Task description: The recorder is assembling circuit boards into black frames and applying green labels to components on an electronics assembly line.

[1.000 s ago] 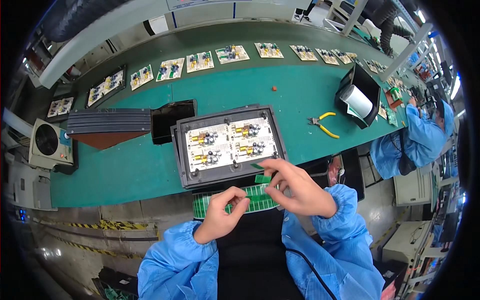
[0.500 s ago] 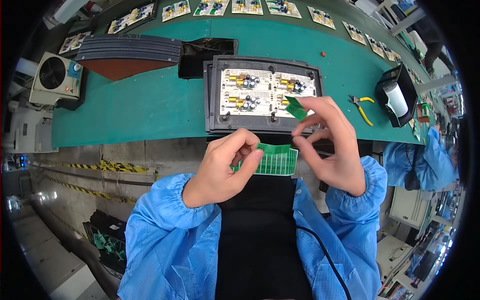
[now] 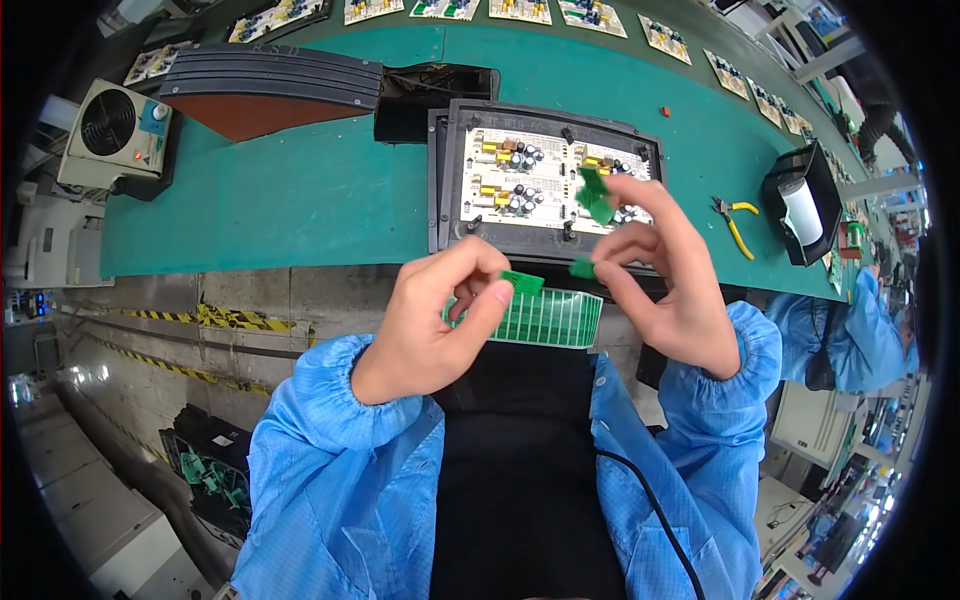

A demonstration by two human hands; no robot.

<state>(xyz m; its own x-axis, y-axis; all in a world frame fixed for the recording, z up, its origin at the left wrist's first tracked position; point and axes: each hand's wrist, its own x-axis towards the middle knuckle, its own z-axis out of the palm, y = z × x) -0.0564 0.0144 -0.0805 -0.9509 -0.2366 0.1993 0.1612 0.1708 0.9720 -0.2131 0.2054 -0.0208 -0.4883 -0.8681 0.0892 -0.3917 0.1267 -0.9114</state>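
A green counter [image 3: 300,200] holds a circuit board tray [image 3: 545,180]; left hand [image 3: 430,320] pinches a green strip [image 3: 535,310], right hand [image 3: 665,285] pinches green pieces [image 3: 595,195].

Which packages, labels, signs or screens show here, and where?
No packages or screens visible.
Roll of white tape or labels: in a black holder at the bench's right end.
Yellow-black hazard stripes: along the floor edge below the green bench.

A long green workbench [image 3: 300,200] is running across the room; yellow-black hazard tape [image 3: 190,315] is lining the grey floor below. A small white fan unit [image 3: 115,135] is sitting at its left end.
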